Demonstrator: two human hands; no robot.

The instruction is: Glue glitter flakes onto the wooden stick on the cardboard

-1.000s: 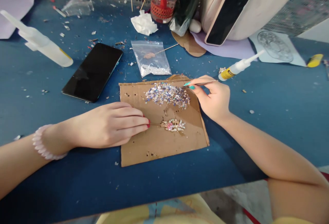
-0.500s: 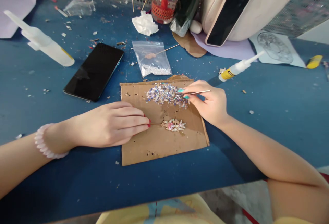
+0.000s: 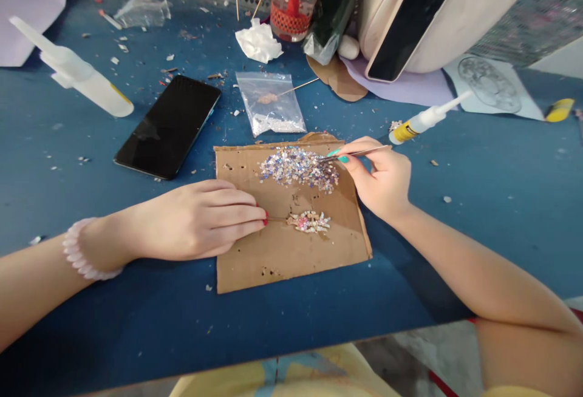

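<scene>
Between the fingertips of my left hand point(image 3: 214, 220) is a thin stick point(image 3: 277, 219), pinched at one end. At its other end lies a small figure covered in pale and pink sequins point(image 3: 310, 221), flat on a piece of cardboard point(image 3: 259, 257). My right hand point(image 3: 380, 181) is closed on metal tweezers point(image 3: 357, 153), whose tips reach into the right part of a pile of shiny sequins point(image 3: 294, 166) on the cardboard. Whether the tips hold a sequin is too small to tell.
A black phone point(image 3: 168, 127) and a white glue bottle point(image 3: 86, 78) lie left of the cardboard. Behind it is a zip bag of white beads point(image 3: 277, 124). A yellow-labelled glue tube point(image 3: 416, 127) lies right. Another phone point(image 3: 414, 20) leans on a pale bag point(image 3: 483, 14); scraps dot the blue table.
My right hand has shifted slightly right, and the tweezers have changed angle, their rear end now higher. My left hand and the sequined figure stay where they were.
</scene>
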